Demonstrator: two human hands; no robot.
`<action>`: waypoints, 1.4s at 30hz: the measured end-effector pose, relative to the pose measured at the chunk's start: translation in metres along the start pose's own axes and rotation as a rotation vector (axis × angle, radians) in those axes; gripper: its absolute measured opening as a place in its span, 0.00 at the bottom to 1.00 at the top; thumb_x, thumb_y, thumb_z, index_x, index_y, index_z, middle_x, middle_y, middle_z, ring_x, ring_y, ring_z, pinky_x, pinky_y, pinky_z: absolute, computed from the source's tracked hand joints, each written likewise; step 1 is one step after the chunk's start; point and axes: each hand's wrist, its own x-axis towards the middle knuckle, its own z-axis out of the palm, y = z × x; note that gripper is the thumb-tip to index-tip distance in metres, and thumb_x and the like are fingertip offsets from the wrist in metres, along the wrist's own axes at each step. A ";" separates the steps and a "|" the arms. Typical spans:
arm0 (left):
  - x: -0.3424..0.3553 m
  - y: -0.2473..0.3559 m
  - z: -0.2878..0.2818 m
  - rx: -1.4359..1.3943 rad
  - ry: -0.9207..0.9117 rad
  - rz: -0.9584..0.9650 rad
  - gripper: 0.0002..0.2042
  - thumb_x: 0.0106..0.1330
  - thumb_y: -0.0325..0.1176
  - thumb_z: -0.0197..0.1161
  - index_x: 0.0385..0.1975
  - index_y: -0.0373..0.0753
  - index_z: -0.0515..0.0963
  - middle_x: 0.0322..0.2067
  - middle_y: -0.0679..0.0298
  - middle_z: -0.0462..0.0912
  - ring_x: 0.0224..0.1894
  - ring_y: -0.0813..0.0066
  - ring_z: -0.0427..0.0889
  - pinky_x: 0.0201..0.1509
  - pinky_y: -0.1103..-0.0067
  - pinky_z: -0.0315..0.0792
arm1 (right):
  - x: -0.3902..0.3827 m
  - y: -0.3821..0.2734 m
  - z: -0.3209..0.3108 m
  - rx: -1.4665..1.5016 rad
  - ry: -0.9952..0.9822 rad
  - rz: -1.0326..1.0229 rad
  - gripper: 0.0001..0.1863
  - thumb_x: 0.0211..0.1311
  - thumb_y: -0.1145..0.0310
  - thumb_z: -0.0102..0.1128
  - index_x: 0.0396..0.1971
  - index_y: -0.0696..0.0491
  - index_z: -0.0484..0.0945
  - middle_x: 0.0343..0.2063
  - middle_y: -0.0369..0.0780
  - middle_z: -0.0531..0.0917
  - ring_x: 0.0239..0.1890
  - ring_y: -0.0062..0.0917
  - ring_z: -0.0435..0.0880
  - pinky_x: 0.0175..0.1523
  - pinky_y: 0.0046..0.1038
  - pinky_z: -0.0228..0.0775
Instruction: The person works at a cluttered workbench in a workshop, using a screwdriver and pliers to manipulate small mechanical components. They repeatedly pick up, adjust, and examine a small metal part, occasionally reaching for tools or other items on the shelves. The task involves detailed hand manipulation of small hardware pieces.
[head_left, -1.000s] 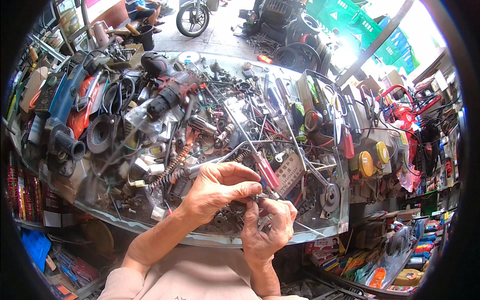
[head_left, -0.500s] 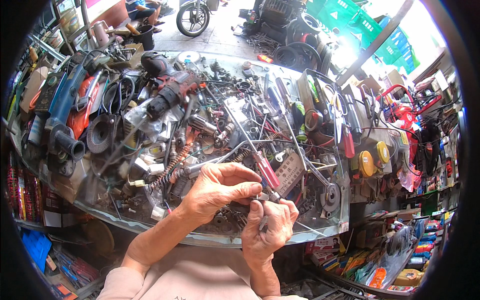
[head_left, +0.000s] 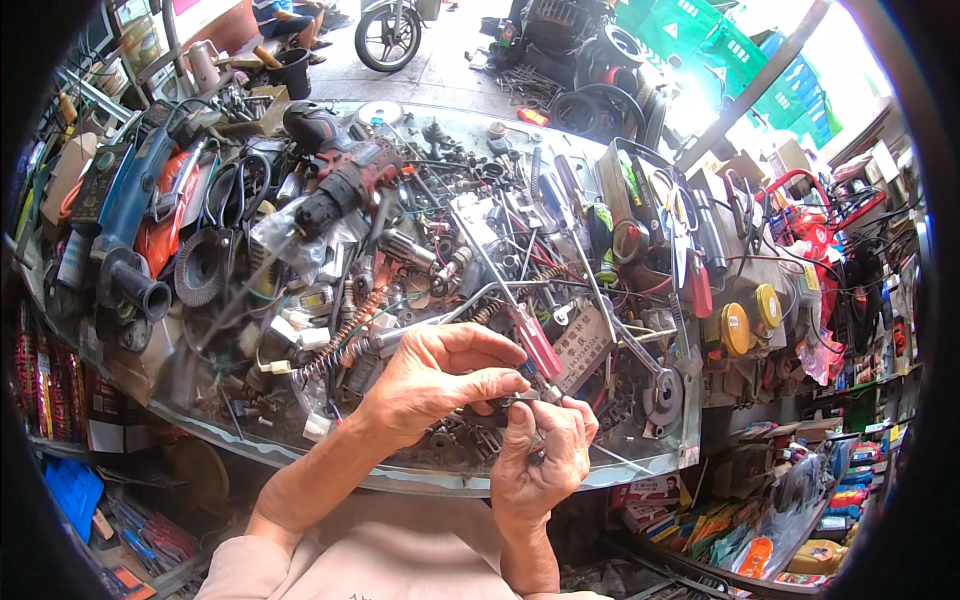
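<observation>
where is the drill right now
In the head view, the drill lies left of centre, beyond the left hand, its chuck beside a clear plastic bag.

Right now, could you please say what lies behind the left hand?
Beyond the left hand, a spring and a red-handled screwdriver show; what the hand covers is hidden.

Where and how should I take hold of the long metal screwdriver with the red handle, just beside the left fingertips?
Probably best by its thick red handle, from above on the right: its butt points toward the near edge, the left hand crowds its left side, and the thin metal shaft runs up-left among cluttered parts.
</observation>
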 end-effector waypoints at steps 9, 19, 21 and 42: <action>0.005 -0.005 -0.011 -0.131 -0.140 -0.037 0.12 0.59 0.26 0.70 0.42 0.34 0.81 0.35 0.62 0.86 0.35 0.80 0.83 0.35 0.82 0.78 | -0.003 0.002 0.001 0.141 0.041 0.140 0.07 0.55 0.74 0.69 0.30 0.57 0.79 0.26 0.38 0.81 0.27 0.31 0.77 0.50 0.39 0.68; 0.005 -0.004 -0.010 -0.138 -0.103 -0.054 0.12 0.59 0.27 0.70 0.42 0.34 0.82 0.35 0.62 0.86 0.35 0.79 0.83 0.36 0.82 0.78 | -0.002 0.001 0.001 0.140 0.042 0.090 0.09 0.52 0.75 0.71 0.32 0.57 0.79 0.26 0.37 0.82 0.28 0.28 0.79 0.51 0.39 0.69; 0.005 -0.005 -0.010 -0.170 -0.104 -0.063 0.12 0.59 0.28 0.70 0.42 0.34 0.81 0.35 0.63 0.86 0.36 0.79 0.83 0.36 0.82 0.78 | -0.002 0.003 0.002 0.137 0.054 0.081 0.09 0.52 0.75 0.71 0.32 0.56 0.79 0.26 0.37 0.81 0.28 0.28 0.79 0.51 0.39 0.69; 0.005 -0.009 -0.007 -0.118 -0.089 -0.053 0.09 0.58 0.26 0.70 0.38 0.32 0.82 0.33 0.58 0.87 0.34 0.78 0.85 0.32 0.84 0.75 | -0.009 0.008 0.004 0.237 0.131 0.074 0.12 0.49 0.77 0.73 0.34 0.57 0.81 0.28 0.38 0.83 0.33 0.29 0.80 0.53 0.39 0.68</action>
